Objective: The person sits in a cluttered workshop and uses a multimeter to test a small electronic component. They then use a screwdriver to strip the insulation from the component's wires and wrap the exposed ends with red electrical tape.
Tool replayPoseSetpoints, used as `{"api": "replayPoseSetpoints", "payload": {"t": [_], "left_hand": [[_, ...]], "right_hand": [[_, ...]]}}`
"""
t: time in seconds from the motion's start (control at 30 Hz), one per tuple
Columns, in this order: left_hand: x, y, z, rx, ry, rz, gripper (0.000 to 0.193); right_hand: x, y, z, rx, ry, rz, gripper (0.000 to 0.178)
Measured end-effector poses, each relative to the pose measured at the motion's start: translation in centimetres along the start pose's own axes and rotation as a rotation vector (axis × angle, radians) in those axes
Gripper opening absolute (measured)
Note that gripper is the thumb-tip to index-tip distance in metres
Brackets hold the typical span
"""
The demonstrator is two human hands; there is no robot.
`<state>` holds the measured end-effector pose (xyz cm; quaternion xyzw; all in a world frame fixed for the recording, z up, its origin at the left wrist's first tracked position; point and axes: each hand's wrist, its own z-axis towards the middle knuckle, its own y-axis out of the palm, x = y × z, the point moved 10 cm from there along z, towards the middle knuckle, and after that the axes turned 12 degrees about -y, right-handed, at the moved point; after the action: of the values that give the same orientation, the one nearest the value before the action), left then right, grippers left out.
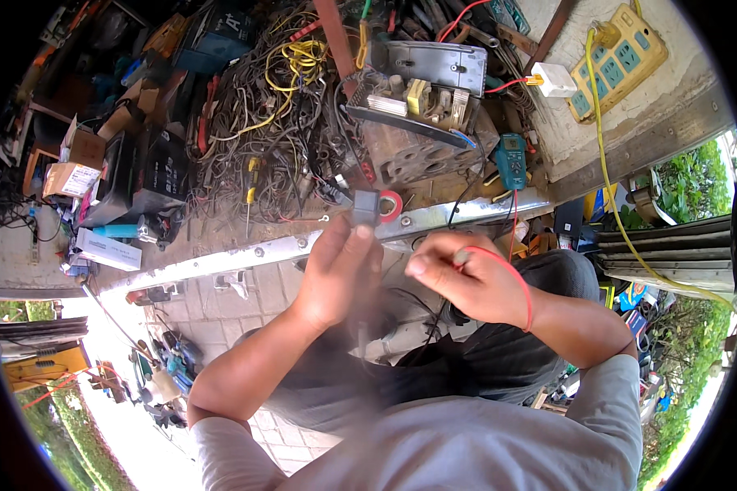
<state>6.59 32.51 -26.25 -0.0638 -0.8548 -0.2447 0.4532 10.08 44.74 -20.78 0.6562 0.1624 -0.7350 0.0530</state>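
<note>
My left hand [336, 274] is closed around a small dark grey block-shaped piece [366, 208], raised near the front edge of the workbench. Just right of that piece lies a roll of red tape [391, 204]. Close by, my right hand [471, 278] has its fingers curled in; what they hold, if anything, is hidden. A red cord [526, 282] loops around the right wrist. Below the hands a thin black cable [422, 304] hangs in front of my knees. Blur covers part of the space beneath my left hand.
Behind the tape, an opened metal-cased power supply [418, 102] rests on a metal block [409, 151]. A teal multimeter [510, 164] lies right of it. Tangled wires [278, 123] and a yellow-handled screwdriver [252, 182] are on the left. A yellow power strip [618, 65] stands far right.
</note>
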Motion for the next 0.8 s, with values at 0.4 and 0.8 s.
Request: {"api": "replayPoseSetpoints", "payload": {"t": [0.4, 0.8], "left_hand": [[-0.6, -1.0, 0.3, 0.076, -0.094, -0.294, 0.023], [0.5, -0.3, 0.4, -0.113, -0.039, -0.398, 0.035]], "right_hand": [[4.5, 6.6, -0.9, -0.213, 0.398, 0.357, 0.028], [3.6, 5.9, -0.3, -0.214, 0.278, 0.253, 0.03]]}}
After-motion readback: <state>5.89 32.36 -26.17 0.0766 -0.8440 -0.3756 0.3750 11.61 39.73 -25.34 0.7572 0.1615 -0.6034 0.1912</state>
